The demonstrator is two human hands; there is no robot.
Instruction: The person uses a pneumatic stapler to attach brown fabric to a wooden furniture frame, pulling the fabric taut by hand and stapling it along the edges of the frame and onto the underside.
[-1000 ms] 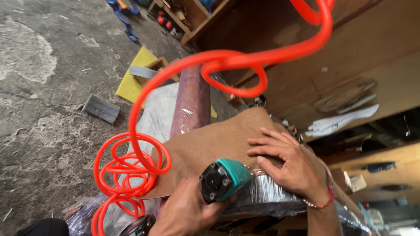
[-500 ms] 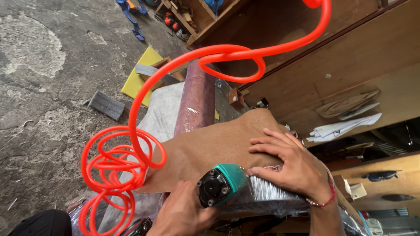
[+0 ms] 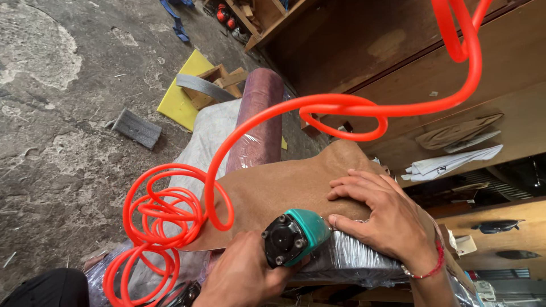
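Here, left hand [image 3: 242,278] grips teal stapler [image 3: 293,236]; right hand [image 3: 384,219] flattens brown fabric [image 3: 278,190].

This was a workshop, likely for upholstery. A coiled orange air hose [image 3: 170,222] ran to a teal pneumatic tool [image 3: 293,236] at lower centre, over brown fabric [image 3: 278,190] and a wrapped fabric roll [image 3: 259,122]. The concrete floor [image 3: 51,131] at left held wood scraps [image 3: 219,82] and yellow foam [image 3: 179,99]; wooden shelving [image 3: 398,51] filled the upper right.

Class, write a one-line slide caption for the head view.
Left hand grips a teal air tool fed by a coiled orange hose while the right hand presses brown fabric flat.
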